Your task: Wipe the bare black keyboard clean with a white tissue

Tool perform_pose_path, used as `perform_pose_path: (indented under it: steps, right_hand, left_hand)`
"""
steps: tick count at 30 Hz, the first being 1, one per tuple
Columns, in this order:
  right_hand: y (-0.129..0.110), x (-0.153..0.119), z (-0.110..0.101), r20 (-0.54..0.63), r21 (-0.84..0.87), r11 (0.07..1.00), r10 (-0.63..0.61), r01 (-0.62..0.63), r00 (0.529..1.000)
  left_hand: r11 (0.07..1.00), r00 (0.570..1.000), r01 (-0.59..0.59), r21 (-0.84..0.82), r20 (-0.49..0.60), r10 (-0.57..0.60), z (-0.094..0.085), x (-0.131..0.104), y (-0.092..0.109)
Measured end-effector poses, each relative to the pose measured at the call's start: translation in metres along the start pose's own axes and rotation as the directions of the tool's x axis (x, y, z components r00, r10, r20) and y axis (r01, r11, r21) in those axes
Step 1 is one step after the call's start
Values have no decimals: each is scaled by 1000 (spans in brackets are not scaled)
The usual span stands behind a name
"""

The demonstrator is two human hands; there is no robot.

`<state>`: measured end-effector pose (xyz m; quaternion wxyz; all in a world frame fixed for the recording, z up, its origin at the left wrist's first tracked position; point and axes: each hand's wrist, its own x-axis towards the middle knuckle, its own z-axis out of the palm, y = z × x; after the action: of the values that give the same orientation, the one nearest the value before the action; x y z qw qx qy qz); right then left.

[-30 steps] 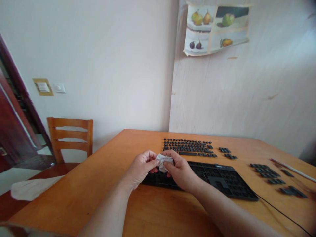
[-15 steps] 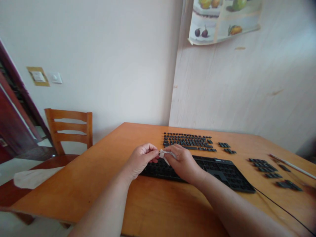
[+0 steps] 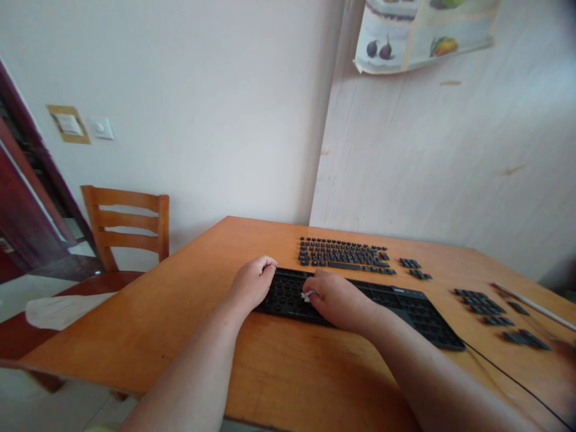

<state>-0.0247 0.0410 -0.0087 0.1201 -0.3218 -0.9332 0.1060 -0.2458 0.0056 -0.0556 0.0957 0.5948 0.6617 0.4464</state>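
A black keyboard base (image 3: 288, 289), stripped of its keycaps, lies on the wooden table. At its left end is my left hand (image 3: 252, 282), closed, its fingers curled against the edge of the base. My right hand (image 3: 337, 297) is over the left-middle part of the base, fingers pinched around a crumpled white tissue (image 3: 308, 296). The tissue is down by the empty key holes; whether it touches them I cannot tell. Behind the base, loose black keycaps (image 3: 342, 255) are laid out in keyboard rows.
More keycaps (image 3: 479, 302) lie in groups at the right, near a thin white stick (image 3: 535, 306). A black cable (image 3: 499, 375) runs from the base to the lower right. At the left stands a wooden chair (image 3: 130, 240) with a white cloth (image 3: 63, 311) on its seat.
My hands have come apart. The left one let go near the tissue and moved to the left end of the base; the right one lowered the tissue toward the base.
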Motion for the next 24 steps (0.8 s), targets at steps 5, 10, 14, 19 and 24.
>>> perform_pose_path:
  steps: [5, 10, 14, 19, 24]
  right_hand:
    - [4, -2, -2, -72, 30, 999, -18, 20, 997]
    - [-7, 3, 10, -69, 33, 998, -52, 55, 996]
    - [0, 3, 4, 10, -10, 1000, 4, -4, 1000]
    - [24, 0, -5, -78, 14, 999, 36, -35, 996]
    - [23, -3, -3, -37, 55, 998, -8, 10, 999]
  left_hand:
    - [999, 1000, 25, -27, -5, -25, 0, 2, -1]
    - [998, 999, 46, -47, -9, -46, 0, 4, -3]
    - [997, 999, 54, -53, -3, -54, -2, 3, -2]
    - [997, 998, 55, -58, 5, -55, -3, 3, 0]
    - [996, 999, 51, -66, 14, -51, -3, 3, 0]
